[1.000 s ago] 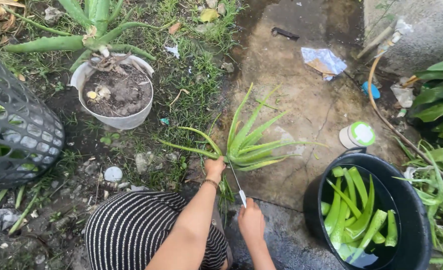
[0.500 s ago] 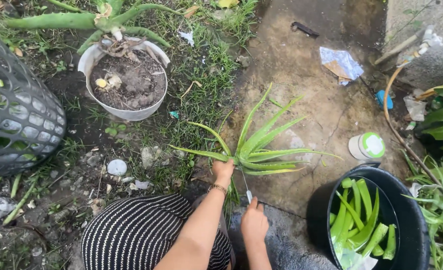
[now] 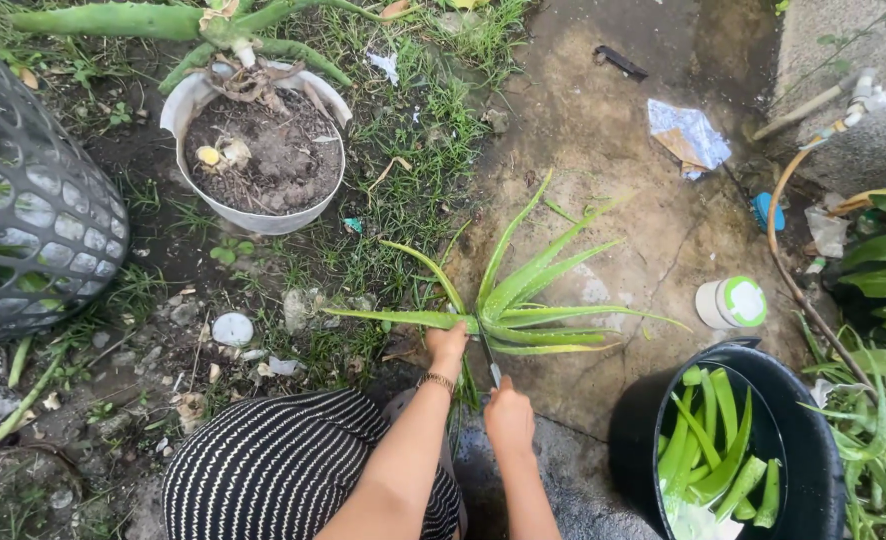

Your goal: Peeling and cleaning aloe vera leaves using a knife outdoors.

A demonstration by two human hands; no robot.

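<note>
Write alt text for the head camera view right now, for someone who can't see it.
Seen from above, a person's left hand grips the base of a spiky green plant lying on damp concrete, while the right hand holds a knife against it. A black bucket of cut green leaves sits at right, a white pot of soil upper left.

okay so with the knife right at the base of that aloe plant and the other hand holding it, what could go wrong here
1. The knife in the right hand works right beside the left hand gripping the aloe plant; a slip could likely cut those fingers.
2. The leaf edges look toothed, so the gripping hand might get scratched.
3. The black bucket of cut leaves stands close to the right elbow and could be knocked.
</note>
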